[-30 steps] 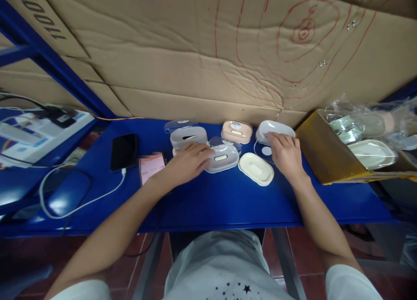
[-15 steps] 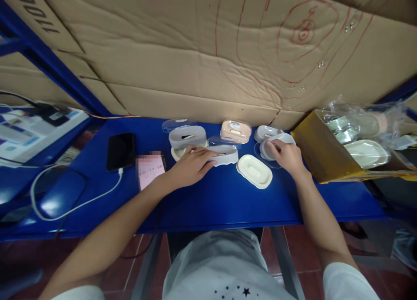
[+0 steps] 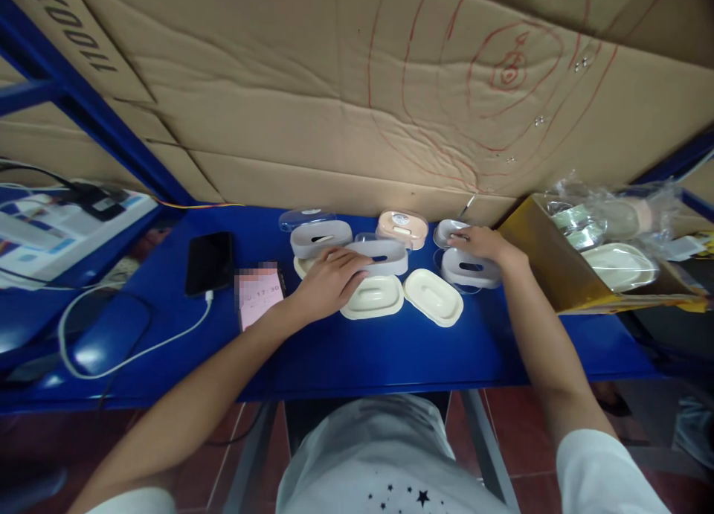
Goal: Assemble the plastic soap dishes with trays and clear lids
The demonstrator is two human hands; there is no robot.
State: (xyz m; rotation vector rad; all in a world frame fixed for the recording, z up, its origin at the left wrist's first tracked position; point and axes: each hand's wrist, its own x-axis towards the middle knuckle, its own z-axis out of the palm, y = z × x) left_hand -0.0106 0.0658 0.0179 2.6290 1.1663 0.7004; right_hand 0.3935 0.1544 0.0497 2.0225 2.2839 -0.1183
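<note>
Head view: hands apart above blue surface (image 3: 312, 358); cannot tell if either grips. Left hand (image 3: 329, 282) now at left end of grey lid (image 3: 378, 257), which sits behind cream dish (image 3: 372, 297), this dish now fully showing. Right hand (image 3: 485, 245) resting on small white dish (image 3: 451, 233); grey dish (image 3: 470, 268) now down on surface just below palm, no longer under fingers. Second cream dish (image 3: 433, 297) just right of first. Peach dish (image 3: 401, 229) behind. Phone (image 3: 209, 262) far left, yellow box (image 3: 558, 254) far right.

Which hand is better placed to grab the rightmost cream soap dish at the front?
Probably the right hand: it's closer to the cream soap dish, while the left hand rests on a grey lid further away.
</note>
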